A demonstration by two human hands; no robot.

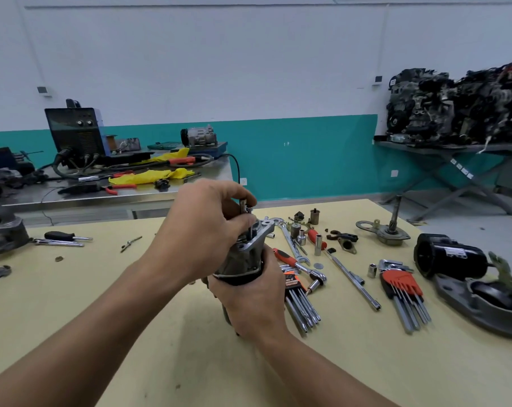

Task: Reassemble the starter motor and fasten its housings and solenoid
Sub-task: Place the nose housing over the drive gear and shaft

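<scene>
My right hand (pixel 250 298) grips the dark cylindrical body of a starter motor (pixel 243 259), holding it upright above the yellow table (pixel 102 304). Its silver aluminium end housing (pixel 262 233) with bolt holes faces up. My left hand (pixel 207 227) reaches over the top, fingers curled round a thin metal bolt or pin (pixel 243 207) that stands above the housing. Much of the motor body is hidden by both hands. A second black starter motor (pixel 451 255) lies at the right, with a grey nose housing (pixel 483 301) in front of it.
Right of my hands lie a ratchet (pixel 300 267), spanners, sockets, an extension bar (pixel 351 276), two hex key sets (pixel 404 289) and a geared shaft on a plate (pixel 391 232). Screwdrivers (pixel 67 237) lie left. A steel bench with a welder (pixel 75 133) stands behind.
</scene>
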